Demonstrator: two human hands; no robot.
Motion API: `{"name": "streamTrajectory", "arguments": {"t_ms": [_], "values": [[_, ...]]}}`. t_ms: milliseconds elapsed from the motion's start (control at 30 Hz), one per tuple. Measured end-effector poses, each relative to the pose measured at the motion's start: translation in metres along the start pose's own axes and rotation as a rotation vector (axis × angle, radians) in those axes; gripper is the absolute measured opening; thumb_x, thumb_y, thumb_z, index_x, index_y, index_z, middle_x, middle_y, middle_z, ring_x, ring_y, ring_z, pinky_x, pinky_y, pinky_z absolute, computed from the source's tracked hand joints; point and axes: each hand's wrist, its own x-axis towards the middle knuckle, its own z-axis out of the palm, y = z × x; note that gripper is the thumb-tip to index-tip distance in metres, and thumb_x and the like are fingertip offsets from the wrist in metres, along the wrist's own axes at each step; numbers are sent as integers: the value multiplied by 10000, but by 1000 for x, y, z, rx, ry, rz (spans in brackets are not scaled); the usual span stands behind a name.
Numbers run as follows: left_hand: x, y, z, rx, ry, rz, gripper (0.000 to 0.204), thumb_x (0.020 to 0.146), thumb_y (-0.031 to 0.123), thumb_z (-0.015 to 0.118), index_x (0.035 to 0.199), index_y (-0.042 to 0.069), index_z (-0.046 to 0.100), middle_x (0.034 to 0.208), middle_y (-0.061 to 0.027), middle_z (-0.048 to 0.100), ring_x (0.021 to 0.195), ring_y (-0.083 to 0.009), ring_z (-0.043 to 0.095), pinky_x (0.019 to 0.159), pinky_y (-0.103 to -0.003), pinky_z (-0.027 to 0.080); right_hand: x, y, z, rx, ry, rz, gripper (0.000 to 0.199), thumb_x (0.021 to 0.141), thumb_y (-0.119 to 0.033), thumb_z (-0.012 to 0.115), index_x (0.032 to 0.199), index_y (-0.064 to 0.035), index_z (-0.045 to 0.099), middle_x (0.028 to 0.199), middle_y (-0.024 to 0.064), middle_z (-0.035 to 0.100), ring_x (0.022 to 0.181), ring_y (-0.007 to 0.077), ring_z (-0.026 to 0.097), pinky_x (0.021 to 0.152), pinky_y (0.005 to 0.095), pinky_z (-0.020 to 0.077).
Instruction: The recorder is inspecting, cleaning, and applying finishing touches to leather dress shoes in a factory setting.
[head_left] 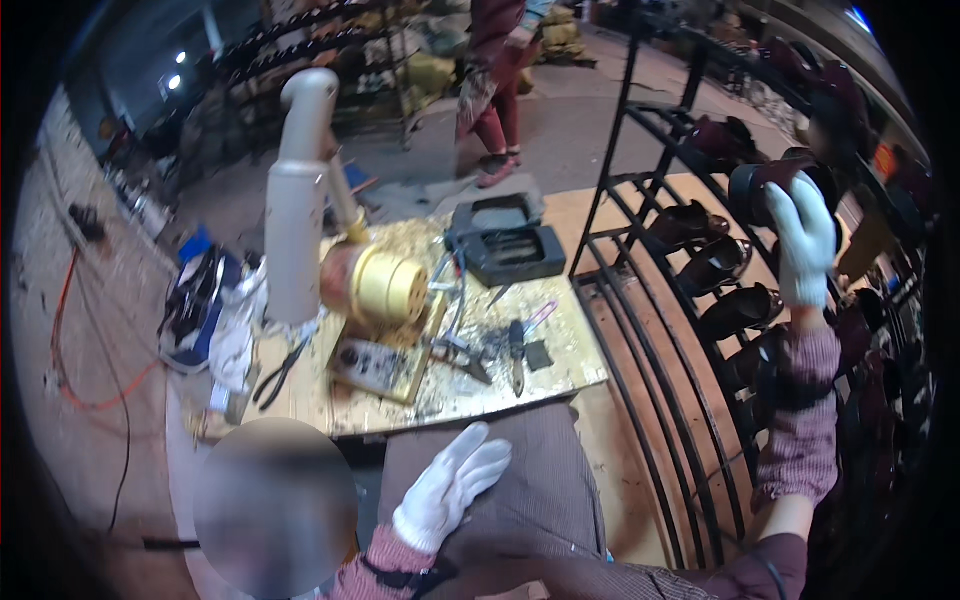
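Note:
My right hand (805,245), in a white knit glove, reaches out to the shoe rack on the right. Its fingers are closed over a dark maroon shoe (757,192) at an upper tier, and part of the shoe is hidden behind them. My left hand (452,490), also gloved in white, rests over my lap with its fingers stretched out and nothing in it. Just ahead of it lies the near edge of a wooden workbench (470,402). Other dark glossy shoes (715,265) sit on the rack below my right hand.
On the bench stand a yellow motor-like machine (388,285), a thick grey pipe (295,215) and a black two-part case (510,250). Pliers (283,375) and a brush-like tool (517,355) lie there. The black metal rack (640,365) borders the right side. Another person (493,95) stands beyond the bench.

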Motion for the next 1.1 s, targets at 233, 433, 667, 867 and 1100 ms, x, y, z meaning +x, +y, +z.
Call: {"name": "streamTrajectory", "arguments": {"t_ms": [233,433,667,867,1100], "values": [[2,-16,27,153,104,129,966,999,824,329,1636,99,357,1560,-209,499,1379,-335,555,1196,-476,422,-175,-142,48,466,-955,-367,639,862,-459,846,1256,24,706,1349,241,659,1315,440,598,1167,556,430],[-37,14,-26,-294,436,259,912,1000,821,372,1557,106,474,1480,-140,590,1301,-319,608,1157,-484,486,-271,-159,140,547,-996,-66,542,822,-217,852,1324,-67,713,1391,188,671,1348,420,591,1141,499,466],[-9,73,-85,-184,569,382,730,1020,672,574,1503,124,547,1392,-92,664,1230,-274,659,1099,-447,542,-269,-146,147,358,-906,40,508,890,-277,810,1343,-68,714,1410,183,673,1354,405,599,1153,476,458],[13,113,-107,-49,621,485,703,1027,632,603,1485,101,557,1380,-101,670,1210,-260,674,1077,-429,559,-285,-126,132,290,-897,319,455,890,-263,806,1292,-61,745,1388,190,690,1344,394,605,1156,470,457],[11,146,-117,72,679,506,770,1052,658,536,1596,122,440,1450,-76,605,1260,-218,631,1086,-380,535,-309,-106,120,212,-935,483,435,842,-123,784,1271,-59,749,1360,186,706,1329,381,614,1157,454,461]]}}
